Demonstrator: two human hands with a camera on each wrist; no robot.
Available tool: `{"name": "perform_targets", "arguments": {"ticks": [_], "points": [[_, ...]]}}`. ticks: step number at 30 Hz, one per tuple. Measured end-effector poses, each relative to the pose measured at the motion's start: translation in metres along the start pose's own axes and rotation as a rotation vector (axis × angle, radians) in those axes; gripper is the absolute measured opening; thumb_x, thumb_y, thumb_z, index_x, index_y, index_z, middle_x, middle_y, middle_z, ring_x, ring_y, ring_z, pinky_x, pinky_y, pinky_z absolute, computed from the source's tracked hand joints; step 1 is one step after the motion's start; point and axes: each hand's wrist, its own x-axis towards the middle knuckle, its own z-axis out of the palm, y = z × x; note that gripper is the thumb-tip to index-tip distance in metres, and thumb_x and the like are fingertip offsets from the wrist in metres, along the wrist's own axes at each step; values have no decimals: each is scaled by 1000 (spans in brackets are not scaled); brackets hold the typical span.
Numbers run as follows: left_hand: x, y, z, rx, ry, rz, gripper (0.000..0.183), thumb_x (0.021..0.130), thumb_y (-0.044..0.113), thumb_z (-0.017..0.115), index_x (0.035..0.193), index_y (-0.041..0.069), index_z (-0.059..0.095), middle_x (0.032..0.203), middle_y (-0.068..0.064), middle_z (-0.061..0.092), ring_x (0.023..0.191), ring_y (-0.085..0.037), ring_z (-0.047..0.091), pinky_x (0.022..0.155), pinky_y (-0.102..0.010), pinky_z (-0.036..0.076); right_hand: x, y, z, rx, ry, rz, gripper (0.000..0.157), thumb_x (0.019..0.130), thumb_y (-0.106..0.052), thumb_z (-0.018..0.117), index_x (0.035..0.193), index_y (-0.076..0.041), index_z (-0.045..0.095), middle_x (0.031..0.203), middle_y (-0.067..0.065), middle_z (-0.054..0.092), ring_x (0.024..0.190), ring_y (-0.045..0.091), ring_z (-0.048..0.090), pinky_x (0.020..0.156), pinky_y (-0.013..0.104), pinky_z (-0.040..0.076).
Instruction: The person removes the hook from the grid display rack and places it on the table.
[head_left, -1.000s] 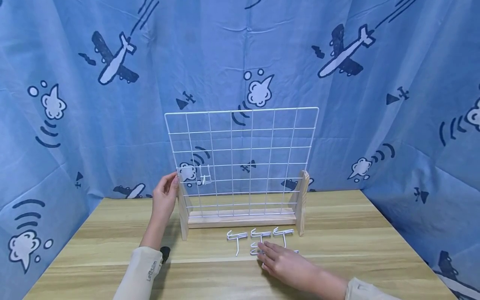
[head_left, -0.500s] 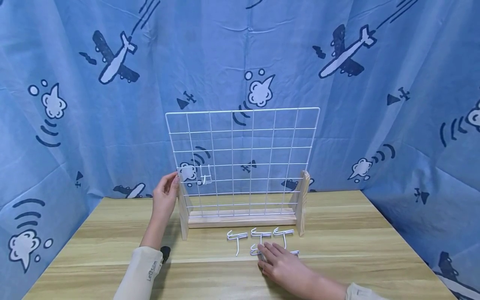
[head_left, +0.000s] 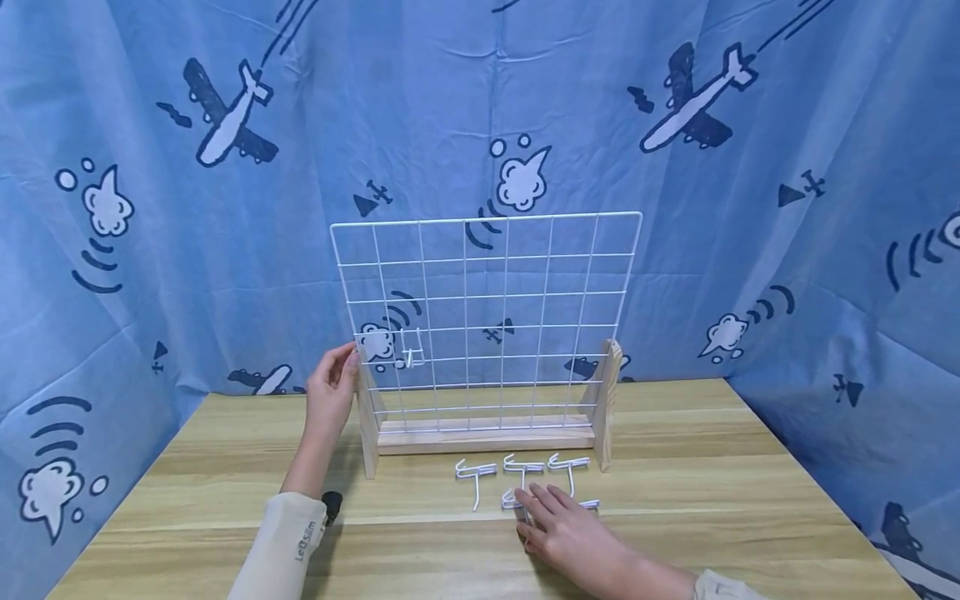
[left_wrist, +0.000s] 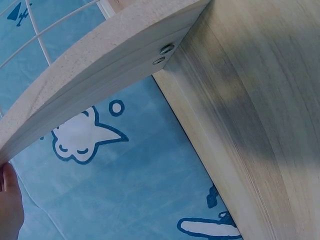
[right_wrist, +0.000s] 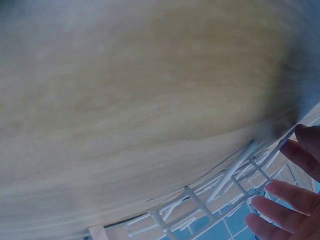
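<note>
My left hand (head_left: 332, 385) grips the upper left edge of a wooden stand (head_left: 367, 425); its thumb and fingers meet at the side board. The stand holds a white wire grid (head_left: 483, 260) upright. One white wire hook hangs on the grid's lower left (head_left: 411, 354). On the table in front, my right hand (head_left: 572, 527) pinches the prong of a white wire hook (head_left: 510, 500) between thumb and index finger, its other fingers spread and partly covering the hook. In the right wrist view, my fingertips (right_wrist: 282, 212) lie beside the white wires.
Three more wire hooks lie in a row before the stand: left (head_left: 476, 472), middle (head_left: 523, 467) and right (head_left: 569, 462). Another hook's end (head_left: 591, 504) shows behind my right hand. A blue curtain (head_left: 285, 200) surrounds the wooden table (head_left: 405, 550).
The hook under my right fingers has settled slightly, its left end lying flatter, while the right hand has barely shifted. My left hand stays on the stand.
</note>
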Motion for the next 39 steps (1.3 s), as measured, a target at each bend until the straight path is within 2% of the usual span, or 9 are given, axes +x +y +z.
{"name": "perform_targets", "arguments": {"ticks": [6, 8, 13, 15, 20, 25, 29, 35, 39], "points": [[0, 1, 0, 5, -5, -10, 36, 101, 20, 50, 130, -1, 53, 125, -18, 57, 102, 1, 53, 89, -7, 44, -1, 0, -2, 10, -24, 8, 25, 87, -36, 67, 101, -18, 75, 119, 15, 64, 104, 32, 63, 86, 40, 55], [-3, 11, 0, 8, -11, -29, 36, 101, 18, 49, 131, -2, 52, 126, -19, 56, 102, 1, 52, 88, -6, 44, 0, 0, -4, 16, -9, 24, 25, 83, -36, 72, 100, -17, 74, 118, 15, 64, 102, 32, 64, 85, 39, 56], [-3, 12, -1, 4, -12, -38, 35, 102, 18, 49, 131, -1, 52, 126, -19, 56, 102, 0, 53, 89, -7, 45, 3, 3, -8, 18, 80, 50, 26, 75, -32, 78, 93, -15, 73, 112, 15, 67, 97, 30, 65, 81, 37, 57], [-1, 3, -1, 0, -9, -20, 36, 101, 20, 49, 131, 0, 52, 126, -17, 56, 104, 0, 53, 90, -8, 44, 3, 5, -8, 31, 122, 52, 16, 90, -27, 65, 91, -13, 72, 109, 14, 68, 95, 30, 66, 80, 37, 57], [-2, 2, 0, 8, -11, -16, 36, 101, 21, 50, 130, -1, 53, 126, -18, 57, 105, -2, 52, 90, -7, 44, 5, 10, -8, 103, 217, 91, 48, 106, -21, 26, 84, -9, 68, 100, 12, 69, 91, 28, 66, 79, 38, 56], [-2, 2, 1, 3, -16, -24, 36, 101, 20, 50, 131, 0, 52, 128, -19, 56, 104, -1, 52, 89, -6, 44, 13, 15, -8, 146, 271, 116, 39, 102, -18, 33, 84, -9, 66, 93, 7, 69, 88, 25, 66, 77, 38, 56], [-2, 1, 0, 4, -19, -34, 37, 101, 21, 49, 133, 2, 52, 130, -19, 55, 105, -1, 52, 89, -6, 44, 21, 19, -10, 192, 295, 151, 25, 98, -17, 48, 88, -8, 69, 91, 5, 69, 87, 24, 65, 74, 38, 56], [-2, 2, 0, 14, -22, -40, 38, 101, 23, 49, 133, 2, 51, 130, -16, 54, 107, -2, 51, 90, -6, 43, 35, 27, -16, 270, 327, 227, 25, 99, -18, 52, 93, -5, 72, 92, 5, 71, 88, 23, 65, 77, 38, 56], [-1, 2, -1, 8, -21, -43, 38, 101, 22, 49, 133, 1, 51, 129, -16, 55, 106, -1, 51, 90, -6, 43, 46, 32, -24, 304, 334, 260, 11, 86, -11, 68, 95, -5, 72, 94, 5, 71, 91, 24, 66, 80, 38, 56]]}}
